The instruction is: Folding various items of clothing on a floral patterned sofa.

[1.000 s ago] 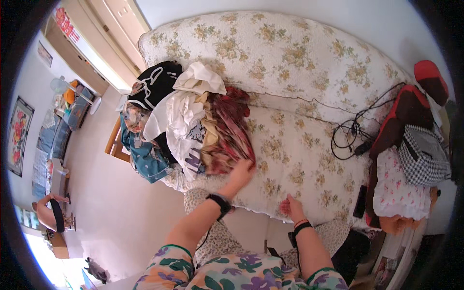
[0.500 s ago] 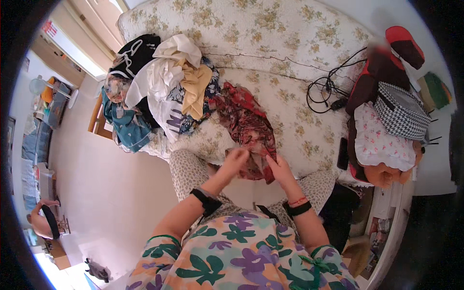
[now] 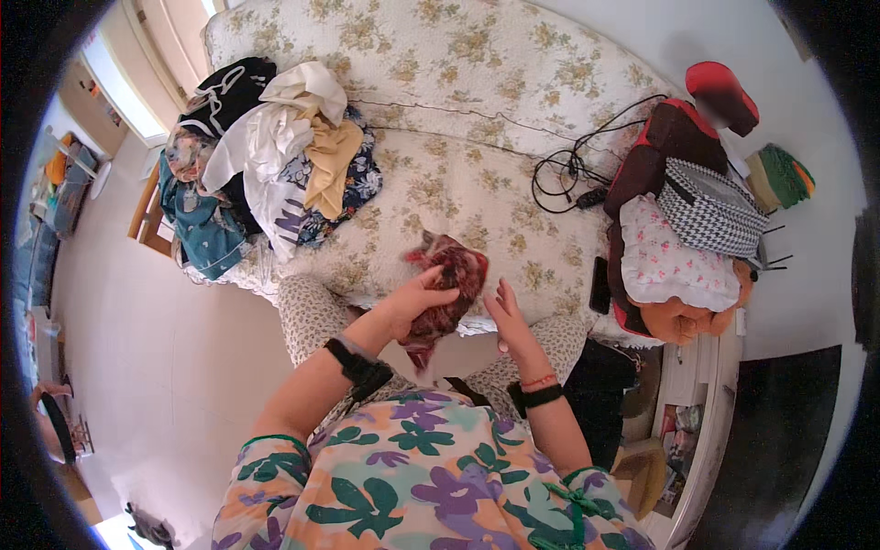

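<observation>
A red and dark patterned cloth (image 3: 456, 280) hangs bunched over my lap, its lower end trailing between my knees. My left hand (image 3: 417, 301) grips it from the left side, thumb on top and the fingers partly hidden by the folds. Just right of the cloth, my right hand (image 3: 507, 321) is open with its fingers apart, holding nothing. Farther off on the left of the sofa lies a heap of clothes, with a white garment (image 3: 271, 147), a yellow cloth (image 3: 328, 165) and a teal garment (image 3: 203, 229).
The floral sofa cover (image 3: 440, 192) spreads beneath everything. At its right end lie a black cable (image 3: 559, 170), a dark phone (image 3: 599, 286), a houndstooth bag (image 3: 710, 211) and a pink-flowered cushion (image 3: 674, 252). A person (image 3: 50, 422) shows at the far left edge.
The red cloth has been lifted off the sofa and bunched up in my left hand. My right hand has let go of it and moved slightly away. The whole view has shifted.
</observation>
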A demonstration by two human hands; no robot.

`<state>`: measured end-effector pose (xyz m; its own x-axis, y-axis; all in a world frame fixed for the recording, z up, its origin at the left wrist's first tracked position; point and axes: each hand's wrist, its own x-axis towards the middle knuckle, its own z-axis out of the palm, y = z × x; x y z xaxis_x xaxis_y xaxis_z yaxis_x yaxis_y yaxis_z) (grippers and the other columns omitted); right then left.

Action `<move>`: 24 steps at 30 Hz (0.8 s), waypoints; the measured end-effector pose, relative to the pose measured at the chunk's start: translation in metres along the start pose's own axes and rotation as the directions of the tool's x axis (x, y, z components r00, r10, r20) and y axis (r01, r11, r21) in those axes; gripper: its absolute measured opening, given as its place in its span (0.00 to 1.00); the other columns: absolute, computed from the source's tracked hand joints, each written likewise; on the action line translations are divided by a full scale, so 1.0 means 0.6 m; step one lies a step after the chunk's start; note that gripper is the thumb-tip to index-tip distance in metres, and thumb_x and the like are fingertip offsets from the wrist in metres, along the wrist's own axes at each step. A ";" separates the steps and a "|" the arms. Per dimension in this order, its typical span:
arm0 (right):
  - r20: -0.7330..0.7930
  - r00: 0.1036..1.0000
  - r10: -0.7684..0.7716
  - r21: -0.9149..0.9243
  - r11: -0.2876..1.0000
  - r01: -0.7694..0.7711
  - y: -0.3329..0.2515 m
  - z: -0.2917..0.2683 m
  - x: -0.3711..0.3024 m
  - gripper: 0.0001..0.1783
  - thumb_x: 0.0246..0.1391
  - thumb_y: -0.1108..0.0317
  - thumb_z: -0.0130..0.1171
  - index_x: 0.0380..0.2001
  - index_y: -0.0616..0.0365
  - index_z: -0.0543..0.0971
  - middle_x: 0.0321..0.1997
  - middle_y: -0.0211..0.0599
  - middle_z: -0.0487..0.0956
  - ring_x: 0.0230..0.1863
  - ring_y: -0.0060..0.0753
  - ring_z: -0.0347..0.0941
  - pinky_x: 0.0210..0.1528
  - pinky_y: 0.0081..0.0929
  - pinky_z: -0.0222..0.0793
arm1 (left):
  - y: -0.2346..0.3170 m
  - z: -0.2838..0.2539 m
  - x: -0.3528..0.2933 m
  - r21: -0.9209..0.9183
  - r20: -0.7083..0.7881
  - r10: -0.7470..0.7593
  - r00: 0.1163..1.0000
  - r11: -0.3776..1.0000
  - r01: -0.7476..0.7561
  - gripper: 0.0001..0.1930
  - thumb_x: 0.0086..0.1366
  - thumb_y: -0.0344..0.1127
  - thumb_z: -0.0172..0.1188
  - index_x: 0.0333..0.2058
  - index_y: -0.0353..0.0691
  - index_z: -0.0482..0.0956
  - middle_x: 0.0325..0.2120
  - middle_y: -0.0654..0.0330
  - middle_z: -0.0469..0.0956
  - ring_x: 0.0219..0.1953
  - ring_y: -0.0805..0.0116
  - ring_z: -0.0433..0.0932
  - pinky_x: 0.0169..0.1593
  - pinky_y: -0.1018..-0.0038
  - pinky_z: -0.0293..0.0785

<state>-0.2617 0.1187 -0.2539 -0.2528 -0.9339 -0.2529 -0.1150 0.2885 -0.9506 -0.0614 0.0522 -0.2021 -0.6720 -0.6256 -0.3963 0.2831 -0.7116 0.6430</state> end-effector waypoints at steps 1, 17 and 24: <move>0.022 1.000 -0.015 0.091 0.996 0.013 -0.012 0.009 0.003 0.23 0.58 0.62 0.51 0.53 0.65 0.67 0.50 0.41 0.73 0.51 0.31 0.68 0.53 0.29 0.63 | 0.011 0.019 -0.017 -0.002 0.011 -0.007 1.000 1.000 0.007 0.28 0.60 0.29 0.57 0.58 0.41 0.59 0.49 0.59 0.71 0.46 0.68 0.73 0.47 0.71 0.73; -0.304 0.780 -0.547 0.487 0.614 0.621 -0.351 -0.129 0.037 0.21 0.55 0.76 0.42 0.54 0.61 0.63 0.52 0.39 0.71 0.52 0.34 0.68 0.56 0.33 0.62 | 0.289 0.012 -0.133 0.093 -0.091 0.854 0.513 0.520 -0.849 0.09 0.59 0.21 0.51 0.37 0.39 0.74 0.34 0.65 0.75 0.31 0.81 0.69 0.36 0.86 0.64; -0.007 0.991 -0.130 0.073 0.989 0.130 -0.059 -0.154 0.082 0.19 0.53 0.67 0.52 0.48 0.62 0.72 0.46 0.35 0.74 0.48 0.33 0.69 0.52 0.29 0.64 | 0.162 -0.040 -0.041 0.398 -0.139 0.469 0.872 0.833 -0.384 0.11 0.60 0.33 0.52 0.41 0.41 0.74 0.35 0.66 0.76 0.31 0.79 0.69 0.37 0.82 0.65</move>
<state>-0.3587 0.0819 -0.2158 -0.2422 -0.9620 -0.1258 -0.0764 0.1482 -0.9860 -0.0009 -0.0092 -0.1455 -0.3580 -0.9238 -0.1357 0.2214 -0.2251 0.9488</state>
